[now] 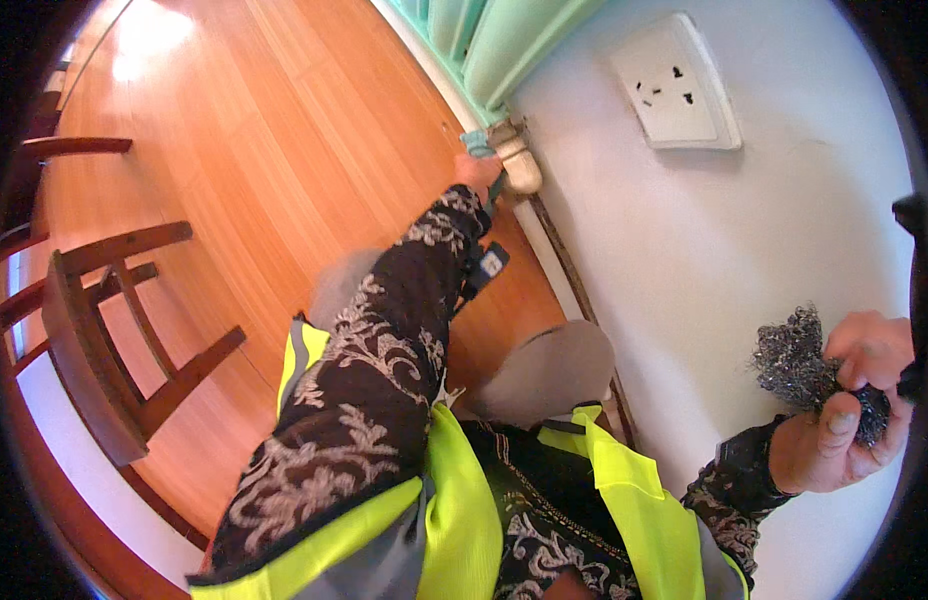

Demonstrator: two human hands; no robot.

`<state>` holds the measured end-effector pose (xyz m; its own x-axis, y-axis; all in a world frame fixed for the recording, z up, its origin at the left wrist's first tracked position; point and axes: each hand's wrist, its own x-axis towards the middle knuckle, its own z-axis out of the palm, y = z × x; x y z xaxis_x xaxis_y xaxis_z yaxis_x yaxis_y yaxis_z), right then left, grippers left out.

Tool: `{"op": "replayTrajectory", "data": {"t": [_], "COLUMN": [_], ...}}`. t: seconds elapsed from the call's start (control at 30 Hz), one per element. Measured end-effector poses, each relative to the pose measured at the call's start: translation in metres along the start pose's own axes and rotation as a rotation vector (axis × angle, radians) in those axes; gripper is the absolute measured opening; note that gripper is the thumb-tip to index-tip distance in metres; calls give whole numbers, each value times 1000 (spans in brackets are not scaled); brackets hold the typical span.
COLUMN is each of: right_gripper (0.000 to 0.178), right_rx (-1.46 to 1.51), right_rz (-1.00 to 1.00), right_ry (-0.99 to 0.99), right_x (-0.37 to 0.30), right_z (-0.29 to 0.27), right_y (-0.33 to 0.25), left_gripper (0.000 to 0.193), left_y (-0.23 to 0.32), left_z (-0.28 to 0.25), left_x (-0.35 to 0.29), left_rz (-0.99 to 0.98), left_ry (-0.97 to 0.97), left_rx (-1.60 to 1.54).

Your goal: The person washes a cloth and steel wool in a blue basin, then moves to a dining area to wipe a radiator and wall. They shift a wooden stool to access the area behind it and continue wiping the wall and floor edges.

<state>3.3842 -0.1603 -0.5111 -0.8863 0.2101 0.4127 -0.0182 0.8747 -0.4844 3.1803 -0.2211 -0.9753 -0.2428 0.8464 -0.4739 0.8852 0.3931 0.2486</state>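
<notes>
My left hand (474,174) reaches down to the foot of a mint-green radiator (529,45). Its fingers are closed on a teal cloth (476,141), held against the pipe fitting. A cream pipe elbow (519,170) with a worn metal collar sits right beside that hand. At the right edge, my right hand (819,450) is closed around a tangle of grey steel wool (792,362). The wool sticks out on both sides of the thumb. Part of this hand is cut off by the dark rim.
A white wall socket (674,85) is on the pale wall to the right. Along the wall's foot runs a dark pipe (574,275). Wooden chairs (94,360) stand on the wood floor (264,130) at left. My knee (554,370) is close to the wall.
</notes>
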Motion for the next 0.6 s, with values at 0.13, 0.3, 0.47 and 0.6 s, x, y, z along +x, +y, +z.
{"op": "replayTrajectory", "data": {"t": [0.13,0.3,0.47,0.6], "right_gripper": [38,36,36,36], "right_rx": [114,-36,-78,-113], "right_rz": [31,36,6,7], "right_ry": [-51,-29,-37,-10], "right_x": [-1,0,0,1], "right_z": [-5,-3,0,0], "right_y": [2,1,1,2], "left_gripper": [40,37,37,35], "left_y": [-19,-10,17,22], "left_z": [15,11,0,14], "left_x": [8,4,-11,-24], "left_rz": [48,180,-619,-495], "left_ry": [201,210,364,548], "left_rx": [-346,-42,-1645,-1780]}}
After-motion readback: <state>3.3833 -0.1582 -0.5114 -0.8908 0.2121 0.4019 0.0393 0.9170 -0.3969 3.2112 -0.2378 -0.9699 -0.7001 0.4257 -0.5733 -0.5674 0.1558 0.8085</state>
